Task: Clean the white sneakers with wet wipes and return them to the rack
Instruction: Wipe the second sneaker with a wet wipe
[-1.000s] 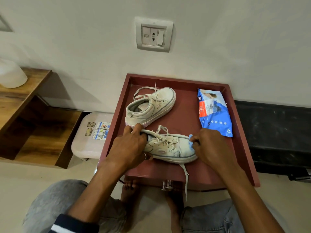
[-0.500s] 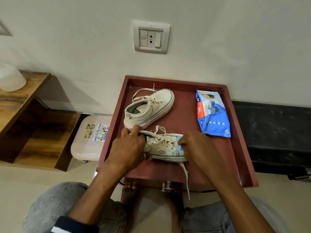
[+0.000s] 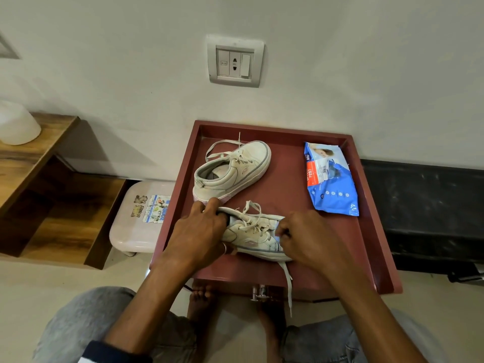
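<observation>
Left hand (image 3: 199, 237) grips the heel of the near sneaker (image 3: 251, 238), which lies on the red tray (image 3: 288, 195) before the far sneaker (image 3: 233, 171), while the right hand (image 3: 311, 239) pinches a wipe (image 3: 277, 231) against its laced midsection, no longer at the toe as a second earlier.

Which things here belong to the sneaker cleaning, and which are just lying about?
In use: near sneaker in left hand, wipe in right hand, far sneaker, pack of wipes, red tray.
Lying about: pink stool, wooden shelf, white tub, wall socket.
</observation>
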Demonstrator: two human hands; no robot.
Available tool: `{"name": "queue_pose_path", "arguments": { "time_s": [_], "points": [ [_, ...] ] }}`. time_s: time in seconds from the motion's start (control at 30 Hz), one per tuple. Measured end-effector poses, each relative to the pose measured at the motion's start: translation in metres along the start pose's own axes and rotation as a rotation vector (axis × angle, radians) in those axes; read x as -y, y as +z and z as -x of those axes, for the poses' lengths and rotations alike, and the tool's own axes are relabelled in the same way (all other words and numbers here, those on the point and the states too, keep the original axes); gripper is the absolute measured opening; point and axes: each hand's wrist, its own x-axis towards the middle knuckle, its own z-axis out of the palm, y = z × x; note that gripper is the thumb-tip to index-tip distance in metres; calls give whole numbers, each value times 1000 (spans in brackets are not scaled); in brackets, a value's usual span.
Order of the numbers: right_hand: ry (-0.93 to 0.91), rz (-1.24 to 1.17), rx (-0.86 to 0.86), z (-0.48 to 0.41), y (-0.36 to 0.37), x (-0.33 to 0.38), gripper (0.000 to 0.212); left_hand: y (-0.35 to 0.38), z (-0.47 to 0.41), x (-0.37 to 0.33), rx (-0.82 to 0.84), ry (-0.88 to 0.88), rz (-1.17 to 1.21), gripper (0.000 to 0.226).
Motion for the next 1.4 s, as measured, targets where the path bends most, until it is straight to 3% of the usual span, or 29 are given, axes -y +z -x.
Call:
{"name": "queue_pose_path", "arguments": {
  "time_s": [0.1, 0.23, 0.37, 0.47, 0.57, 0.63, 0.73, 0.9, 1.17, 1.3, 1.4],
  "points": [
    [75, -79, 6, 11, -20, -16, 10, -1, 1, 1, -16, 13, 47, 68],
    [123, -194, -314, 19, -33, -36, 12, -8, 8, 6, -10, 37, 83, 75],
    [200, -273, -509, 17, -34, -46, 12, -14, 26, 24, -178, 118, 183, 53],
    [227, -265, -511, 14, -32, -49, 10, -9, 31, 34, -227, 168, 174, 51],
    [183, -236, -427, 14, -25, -48, 11, -3, 22, 32, -160, 204, 178, 55],
    [149, -204, -402, 16, -20, -48, 10, 2, 14, 31, -120, 237, 190, 44],
    [152, -233, -437, 18, -23, -49, 10, 0, 6, 28, -119, 220, 397, 22],
    [173, -377, -555, 19, -31, -47, 7, -17, 8, 22, -102, 0, 744, 31],
    [80, -235, -471, 6, -9, -34, 17, -14, 4, 21, -94, -45, 680, 44],
    [108, -94, -559, 8, 7, -10, 13, -11, 2, 24, -139, -55, 639, 48],
    [1, -41, -590, 21, 17, 13, 14, -10, 1, 24, -146, -64, 624, 51]
  ]
}}
